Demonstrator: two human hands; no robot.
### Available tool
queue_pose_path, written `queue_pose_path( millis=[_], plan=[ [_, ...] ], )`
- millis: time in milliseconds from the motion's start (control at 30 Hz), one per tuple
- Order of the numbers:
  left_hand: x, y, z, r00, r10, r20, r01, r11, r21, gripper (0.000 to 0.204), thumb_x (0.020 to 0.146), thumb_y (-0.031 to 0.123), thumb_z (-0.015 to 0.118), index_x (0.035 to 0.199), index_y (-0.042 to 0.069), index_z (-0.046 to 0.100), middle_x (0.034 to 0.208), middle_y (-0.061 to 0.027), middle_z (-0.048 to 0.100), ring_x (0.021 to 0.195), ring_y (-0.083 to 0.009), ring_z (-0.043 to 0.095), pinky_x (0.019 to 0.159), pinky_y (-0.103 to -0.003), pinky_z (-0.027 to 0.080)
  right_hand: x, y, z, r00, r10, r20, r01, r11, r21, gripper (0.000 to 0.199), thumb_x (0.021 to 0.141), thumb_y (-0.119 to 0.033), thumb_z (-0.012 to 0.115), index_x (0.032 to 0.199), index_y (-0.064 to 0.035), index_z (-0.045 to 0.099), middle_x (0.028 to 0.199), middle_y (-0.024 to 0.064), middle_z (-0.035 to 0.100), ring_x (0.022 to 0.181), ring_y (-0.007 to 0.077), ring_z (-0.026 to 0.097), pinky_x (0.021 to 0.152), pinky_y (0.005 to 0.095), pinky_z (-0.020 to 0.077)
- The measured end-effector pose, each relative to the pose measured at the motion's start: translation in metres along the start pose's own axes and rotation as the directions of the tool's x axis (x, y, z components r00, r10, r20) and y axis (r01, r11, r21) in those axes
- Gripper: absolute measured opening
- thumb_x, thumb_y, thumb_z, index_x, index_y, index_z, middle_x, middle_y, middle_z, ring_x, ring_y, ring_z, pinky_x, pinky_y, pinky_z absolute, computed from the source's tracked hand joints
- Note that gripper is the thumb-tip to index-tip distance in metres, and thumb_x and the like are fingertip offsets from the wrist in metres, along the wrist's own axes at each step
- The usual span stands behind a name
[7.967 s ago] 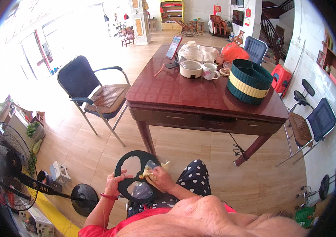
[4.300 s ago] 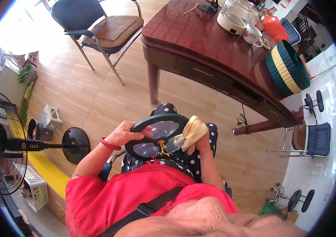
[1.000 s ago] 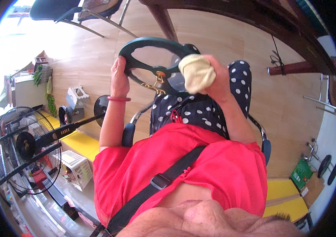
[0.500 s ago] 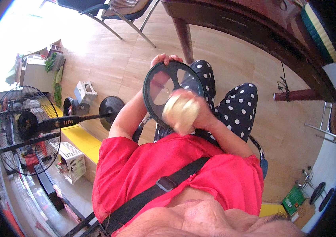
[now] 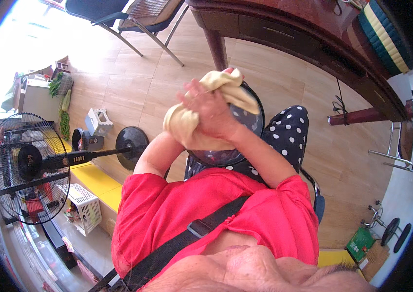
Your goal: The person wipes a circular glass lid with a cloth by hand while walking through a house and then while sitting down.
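A round see-through lid [image 5: 247, 118] with a dark rim is held tilted above my lap, and dotted trousers show through it. My right hand [image 5: 211, 112] presses a pale yellow cloth [image 5: 182, 125] against the lid's face, its fingers laid over the fabric. The cloth spreads across the upper and left part of the lid and is bunched in folds. At the far edge of the lid, a bit of my left hand [image 5: 229, 71] shows at the rim; the cloth hides most of it.
On the left stand a black fan [image 5: 31, 163], a yellow ledge [image 5: 94, 179], a white basket [image 5: 85, 207] and a white stool [image 5: 99, 121]. A dark red wooden table [image 5: 284, 29] reaches across the far right, with a chair [image 5: 148, 17] beside it.
My right hand has swept the cloth from the lid's near right part to its far left part. The bunched cloth has spread out and now covers much of the lid and my left hand.
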State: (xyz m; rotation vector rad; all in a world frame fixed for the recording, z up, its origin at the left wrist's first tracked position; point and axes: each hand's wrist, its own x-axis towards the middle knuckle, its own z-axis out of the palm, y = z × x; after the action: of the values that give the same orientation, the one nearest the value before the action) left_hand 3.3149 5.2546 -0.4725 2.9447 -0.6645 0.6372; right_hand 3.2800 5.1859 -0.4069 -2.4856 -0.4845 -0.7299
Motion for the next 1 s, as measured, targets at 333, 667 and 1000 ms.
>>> queue_pose_path(
  millis=[333, 667, 1000],
  plan=[
    [0.05, -0.012, 0.006, 0.753, 0.62, 0.221, 0.654, -0.742, -0.144, 0.062, 0.088, 0.037, 0.04, 0.14, 0.002, 0.035, 0.148, -0.0174, 0.028, 0.135, -0.0304, 0.029, 0.113, -0.044, 0.019, -0.09, 0.043, -0.031, 0.851, 0.506, -0.143, -0.513, 0.858, -0.015, 0.062, 0.079, -0.018, 0.065, 0.136, -0.0134, 0.042, 0.135, 0.0134, 0.044, 0.127, 0.0309, 0.041, 0.098, 0.0429, 0.0386],
    [0.05, -0.044, 0.001, 0.695, 0.675, 0.25, 0.7, -0.714, -0.02, 0.05, 0.087, 0.035, 0.049, 0.128, 0.006, 0.053, 0.144, -0.0175, 0.035, 0.131, -0.0308, 0.036, 0.107, -0.05, 0.028, -0.092, 0.073, -0.085, 0.315, 0.943, -0.108, -0.659, 0.299, 0.69, 0.041, 0.079, 0.002, 0.055, 0.12, -0.0001, 0.05, 0.11, 0.0121, 0.062, 0.099, 0.0222, 0.061, 0.087, 0.0331, 0.0472],
    [0.041, -0.029, 0.009, 0.684, 0.667, 0.296, 0.648, -0.741, 0.173, 0.052, 0.089, 0.039, 0.044, 0.131, 0.008, 0.048, 0.138, -0.0155, 0.043, 0.126, -0.0308, 0.042, 0.107, -0.046, 0.031, -0.033, 0.02, -0.006, 0.924, 0.373, -0.083, -0.374, 0.928, 0.004, 0.085, 0.064, -0.024, 0.074, 0.138, -0.0076, 0.036, 0.14, 0.0187, 0.034, 0.13, 0.0386, 0.033, 0.106, 0.0481, 0.0283]
  ],
)
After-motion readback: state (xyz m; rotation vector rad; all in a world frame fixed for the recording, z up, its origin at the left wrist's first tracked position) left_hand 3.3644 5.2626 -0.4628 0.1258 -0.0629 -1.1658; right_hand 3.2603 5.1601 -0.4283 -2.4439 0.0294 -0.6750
